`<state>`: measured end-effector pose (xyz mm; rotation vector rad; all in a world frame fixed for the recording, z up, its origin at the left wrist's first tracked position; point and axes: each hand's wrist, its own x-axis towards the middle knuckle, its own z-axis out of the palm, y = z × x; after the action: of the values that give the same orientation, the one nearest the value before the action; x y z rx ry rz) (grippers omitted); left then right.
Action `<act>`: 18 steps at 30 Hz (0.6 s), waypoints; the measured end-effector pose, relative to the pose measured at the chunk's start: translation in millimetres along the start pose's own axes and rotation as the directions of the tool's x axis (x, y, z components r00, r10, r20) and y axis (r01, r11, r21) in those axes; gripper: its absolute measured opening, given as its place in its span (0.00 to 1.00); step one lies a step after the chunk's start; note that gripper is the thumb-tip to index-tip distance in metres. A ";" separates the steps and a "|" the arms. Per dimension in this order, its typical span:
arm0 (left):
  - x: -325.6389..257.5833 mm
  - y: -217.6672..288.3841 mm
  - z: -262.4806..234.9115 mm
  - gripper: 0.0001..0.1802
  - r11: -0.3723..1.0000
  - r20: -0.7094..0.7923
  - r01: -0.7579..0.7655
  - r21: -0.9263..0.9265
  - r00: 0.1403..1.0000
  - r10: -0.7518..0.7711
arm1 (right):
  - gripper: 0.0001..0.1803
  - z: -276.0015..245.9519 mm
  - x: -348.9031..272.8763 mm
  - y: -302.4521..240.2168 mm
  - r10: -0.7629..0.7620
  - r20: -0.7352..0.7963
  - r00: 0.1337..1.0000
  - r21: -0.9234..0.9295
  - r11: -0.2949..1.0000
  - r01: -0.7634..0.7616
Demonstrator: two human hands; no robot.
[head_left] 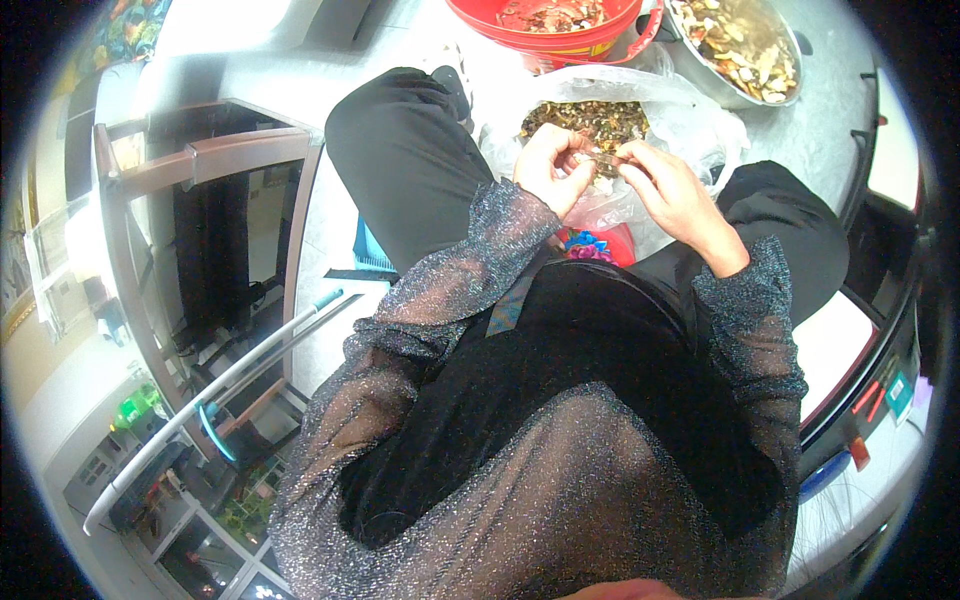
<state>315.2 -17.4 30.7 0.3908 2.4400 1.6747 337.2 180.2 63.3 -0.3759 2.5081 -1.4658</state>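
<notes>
Over an opened clear plastic bag (715,135), my two hands meet fingertip to fingertip. My left hand (552,172) is closed in a pinch, and my right hand (668,188) pinches from the other side. Between them is a small brownish piece (604,159), too small and blurred to name. Inside the bag lies a heap of small dark brown and yellowish pieces (570,118), partly hidden behind my fingers.
Beyond the bag stands a red bucket (560,40) with brownish scraps in it. To its right, a metal pot (757,100) holds pale cut pieces. My bent knees flank the bag. At left are a metal-framed piece of furniture (245,150), a blue dustpan (372,247) and a long pale pole (215,395).
</notes>
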 end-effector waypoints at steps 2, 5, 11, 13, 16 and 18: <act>-0.3 -0.9 0.3 0.11 0.995 0.016 0.066 -0.070 0.998 -0.065 | 0.10 0.4 -0.3 0.9 0.008 -0.007 1.000 0.010 1.000 -0.008; 0.4 -2.2 -0.6 0.10 0.954 0.090 0.216 -0.207 0.975 -0.201 | 0.10 1.0 0.3 4.9 0.043 -0.018 0.999 0.030 0.999 -0.043; -0.2 -0.5 -0.4 0.09 0.943 0.117 0.228 -0.240 0.972 -0.205 | 0.11 0.8 2.2 14.6 0.086 0.019 0.996 0.203 0.975 -0.088; 0.2 0.0 -0.8 0.09 0.941 0.116 0.236 -0.244 0.970 -0.213 | 0.11 0.5 2.3 15.4 0.079 0.020 0.997 0.216 0.973 -0.081; 2.1 0.1 -1.8 0.09 0.942 0.123 0.233 -0.241 0.970 -0.208 | 0.12 -0.1 2.3 14.8 0.099 0.028 0.995 0.226 0.969 -0.102; 1.8 0.6 -2.3 0.10 0.881 0.161 0.313 -0.356 0.949 -0.273 | 0.13 -0.2 1.9 14.1 0.142 0.034 0.989 0.251 0.957 -0.146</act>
<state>313.0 -18.7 32.1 0.0491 1.9196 1.8699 333.8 186.4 50.9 -0.1559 2.2444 -1.6882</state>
